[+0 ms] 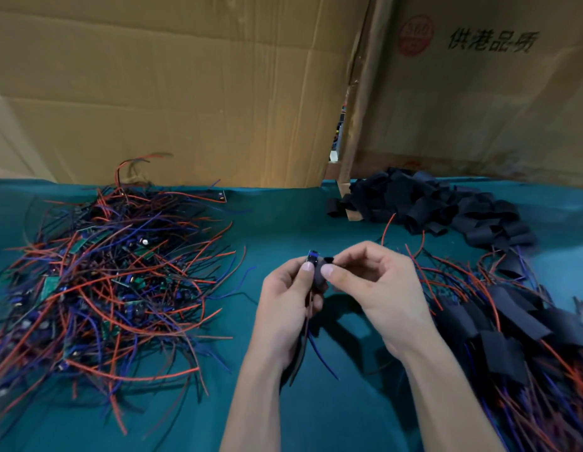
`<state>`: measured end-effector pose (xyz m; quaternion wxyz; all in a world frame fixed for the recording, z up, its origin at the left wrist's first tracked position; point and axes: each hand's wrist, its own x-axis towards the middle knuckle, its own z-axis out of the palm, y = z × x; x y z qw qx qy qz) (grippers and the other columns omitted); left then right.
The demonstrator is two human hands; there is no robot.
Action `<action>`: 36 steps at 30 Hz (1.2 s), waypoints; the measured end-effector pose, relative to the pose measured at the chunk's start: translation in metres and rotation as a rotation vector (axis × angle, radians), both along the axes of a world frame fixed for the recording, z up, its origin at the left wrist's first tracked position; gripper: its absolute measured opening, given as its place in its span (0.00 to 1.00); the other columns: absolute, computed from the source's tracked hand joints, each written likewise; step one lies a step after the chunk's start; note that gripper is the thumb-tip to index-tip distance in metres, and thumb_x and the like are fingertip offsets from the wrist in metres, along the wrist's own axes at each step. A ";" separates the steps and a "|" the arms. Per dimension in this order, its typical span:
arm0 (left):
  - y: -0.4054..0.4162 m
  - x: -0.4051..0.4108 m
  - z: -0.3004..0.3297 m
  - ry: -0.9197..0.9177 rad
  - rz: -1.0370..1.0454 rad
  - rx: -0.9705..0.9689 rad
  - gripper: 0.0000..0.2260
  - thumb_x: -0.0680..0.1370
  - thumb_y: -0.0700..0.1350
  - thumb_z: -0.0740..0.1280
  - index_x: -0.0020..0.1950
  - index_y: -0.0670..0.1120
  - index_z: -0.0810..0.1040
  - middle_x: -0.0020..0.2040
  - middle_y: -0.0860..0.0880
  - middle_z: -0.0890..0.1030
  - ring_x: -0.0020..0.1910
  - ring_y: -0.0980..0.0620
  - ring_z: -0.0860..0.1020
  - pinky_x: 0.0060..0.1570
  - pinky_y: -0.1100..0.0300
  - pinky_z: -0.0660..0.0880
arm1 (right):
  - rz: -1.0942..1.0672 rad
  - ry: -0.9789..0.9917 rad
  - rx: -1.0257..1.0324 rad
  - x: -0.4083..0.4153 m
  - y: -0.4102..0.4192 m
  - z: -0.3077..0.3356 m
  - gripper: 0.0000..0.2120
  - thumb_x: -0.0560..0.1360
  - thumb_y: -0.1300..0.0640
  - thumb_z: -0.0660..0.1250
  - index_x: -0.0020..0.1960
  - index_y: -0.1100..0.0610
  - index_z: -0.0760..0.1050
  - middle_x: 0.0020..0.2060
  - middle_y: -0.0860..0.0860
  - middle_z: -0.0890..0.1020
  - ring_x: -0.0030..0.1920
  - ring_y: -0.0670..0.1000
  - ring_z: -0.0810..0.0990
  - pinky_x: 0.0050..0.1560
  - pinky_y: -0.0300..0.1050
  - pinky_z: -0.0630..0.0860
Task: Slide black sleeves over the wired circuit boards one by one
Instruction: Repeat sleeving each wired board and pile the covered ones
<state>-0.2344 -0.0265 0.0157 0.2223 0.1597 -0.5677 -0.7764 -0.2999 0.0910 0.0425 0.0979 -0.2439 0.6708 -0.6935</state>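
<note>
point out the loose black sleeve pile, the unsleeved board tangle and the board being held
pile of loose black sleeves [423,203]: head view, middle of heap
tangle of bare green circuit boards with red and blue wires [104,282]: head view, centre
held blue-tipped circuit board [312,257]: head view, exposed tip

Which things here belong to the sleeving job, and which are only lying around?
Job: left hand, right hand, circuit board, black sleeve, unsleeved boards pile, spare sleeves, finished pile.
Around: cardboard boxes, green cloth.
</note>
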 end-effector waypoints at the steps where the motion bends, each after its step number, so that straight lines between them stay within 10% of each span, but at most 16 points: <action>1: 0.000 0.001 0.001 -0.006 -0.010 0.004 0.11 0.84 0.40 0.59 0.47 0.43 0.80 0.30 0.52 0.75 0.23 0.58 0.67 0.23 0.69 0.63 | -0.020 -0.021 -0.038 -0.001 0.001 0.000 0.09 0.71 0.66 0.79 0.39 0.56 0.81 0.34 0.50 0.85 0.34 0.46 0.81 0.39 0.36 0.78; 10: 0.002 0.005 0.005 -0.031 -0.117 -0.027 0.13 0.84 0.43 0.59 0.49 0.42 0.82 0.32 0.50 0.75 0.25 0.56 0.67 0.26 0.68 0.64 | -0.309 -0.184 -0.289 -0.010 0.006 0.002 0.07 0.72 0.67 0.76 0.39 0.59 0.81 0.31 0.51 0.83 0.31 0.48 0.80 0.36 0.38 0.78; 36: 0.000 0.012 0.004 0.102 -0.406 0.084 0.11 0.80 0.49 0.63 0.43 0.46 0.80 0.31 0.49 0.72 0.29 0.54 0.70 0.33 0.65 0.70 | 0.059 -0.534 -0.365 -0.009 0.017 0.012 0.03 0.64 0.60 0.76 0.36 0.54 0.83 0.34 0.51 0.82 0.32 0.46 0.81 0.34 0.36 0.79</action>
